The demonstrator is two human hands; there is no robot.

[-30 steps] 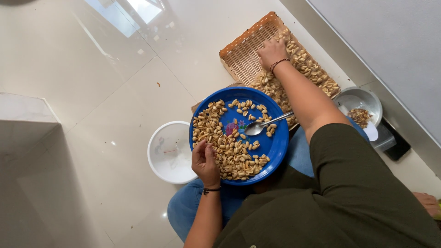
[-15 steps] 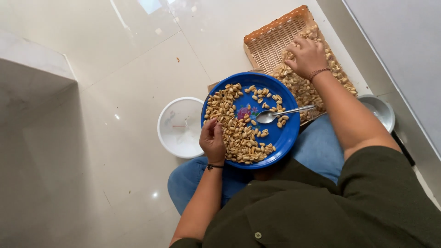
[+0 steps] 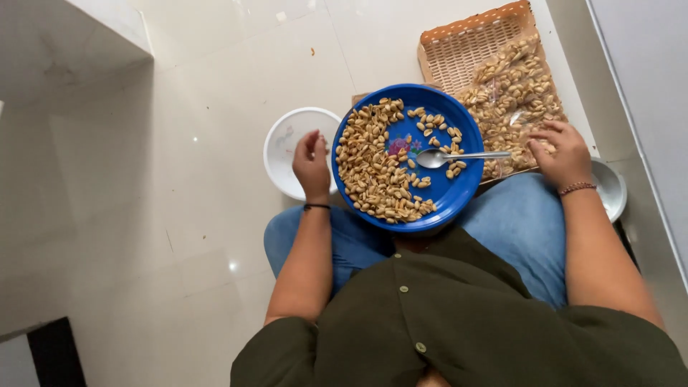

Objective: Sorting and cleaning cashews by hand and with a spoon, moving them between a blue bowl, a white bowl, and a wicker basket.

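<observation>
**Head view: peanuts partly sorted, tray well stocked**

The left hand (image 3: 312, 163) grips the blue plate (image 3: 459, 197) by its rim. The right hand (image 3: 561, 152) rests loosely curled on the peanuts (image 3: 512, 93) in the wicker tray (image 3: 459, 46). The white bowl (image 3: 283, 154) looks nearly empty; 1 spoon (image 3: 459, 156) lies unused.

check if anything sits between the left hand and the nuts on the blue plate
Nothing visible does. The left hand rests at the blue plate rim, right beside the nuts. The spoon lies on the far side.
</observation>
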